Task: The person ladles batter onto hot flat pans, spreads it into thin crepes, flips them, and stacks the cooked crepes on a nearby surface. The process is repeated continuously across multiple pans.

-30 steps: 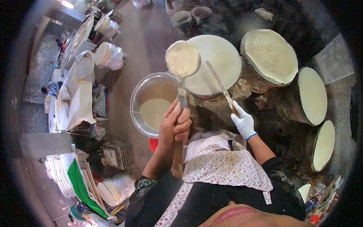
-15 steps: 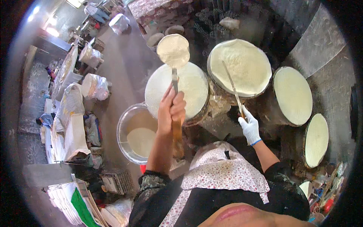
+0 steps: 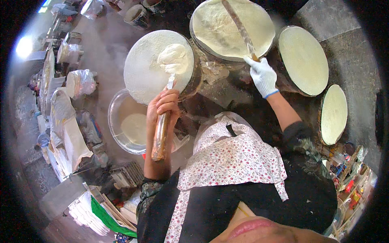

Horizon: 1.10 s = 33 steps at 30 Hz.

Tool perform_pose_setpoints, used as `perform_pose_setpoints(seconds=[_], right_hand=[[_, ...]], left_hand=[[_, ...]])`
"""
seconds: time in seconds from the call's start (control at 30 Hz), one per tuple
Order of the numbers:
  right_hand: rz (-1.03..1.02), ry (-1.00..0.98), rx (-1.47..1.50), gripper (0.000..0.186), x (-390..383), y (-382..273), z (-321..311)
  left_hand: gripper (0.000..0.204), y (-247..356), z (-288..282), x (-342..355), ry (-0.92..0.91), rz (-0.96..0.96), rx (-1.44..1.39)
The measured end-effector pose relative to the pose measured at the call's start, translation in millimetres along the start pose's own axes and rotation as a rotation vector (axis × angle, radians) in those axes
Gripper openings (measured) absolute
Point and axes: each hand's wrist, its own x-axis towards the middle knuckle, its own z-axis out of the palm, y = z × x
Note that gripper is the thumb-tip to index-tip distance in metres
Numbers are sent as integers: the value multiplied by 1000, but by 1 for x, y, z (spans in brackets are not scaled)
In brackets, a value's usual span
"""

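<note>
My bare left hand point(image 3: 164, 106) is wrapped around the long handle of a ladle point(image 3: 173, 58). The ladle's round head, coated in cream-coloured batter, is over the right part of a round griddle point(image 3: 139, 67) covered with a pale layer. A white knit glove covers my right hand point(image 3: 264, 77), which grips a long flat spatula point(image 3: 240, 28). Its blade reaches across a second round griddle point(image 3: 210, 26) bearing a pale yellowish sheet. Whether the blade touches the sheet I cannot tell. Left of my left forearm stands a clear tub point(image 3: 115, 121) holding pale batter.
Two more round griddles, one at the right point(image 3: 303, 60) and one farther right and nearer point(image 3: 334, 115), carry pale sheets. Cloth-covered tables point(image 3: 65, 125) and plastic-wrapped round bundles point(image 3: 81, 84) line the left side. Steam hangs over the floor. Assorted clutter point(image 3: 350, 178) lies at lower right.
The ladle has come back from the left griddle's far edge to over its right part. The spatula blade has swung across its sheet toward the far edge. The whole view has shifted.
</note>
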Motion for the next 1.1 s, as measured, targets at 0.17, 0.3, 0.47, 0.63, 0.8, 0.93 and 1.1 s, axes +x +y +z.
perform_pose_setpoints(seconds=[0.17, 0.3, 0.47, 0.63, 0.8, 0.93, 1.1], right_hand=[[-173, -47, -192, 35, 40, 8, 22], [-270, 19, -311, 27, 58, 16, 45], [-287, -67, -420, 5, 89, 32, 19], [-411, 255, -300, 1, 108, 25, -16], [-277, 123, -308, 17, 36, 16, -5], [-80, 111, -253, 11, -70, 2, -1], [563, -134, -7, 21, -229, -43, -11]], left_hand=[[32, -26, 10, -9, 34, 73, 46], [34, -41, 17, -18, 81, 90, 58], [35, -49, 17, -28, 44, 61, 27], [48, -48, 15, -35, -6, 36, 18], [34, -40, 17, -47, 44, 11, 44], [36, -25, 16, -49, 81, -76, 112], [38, -5, 13, -19, 179, -186, 300]])
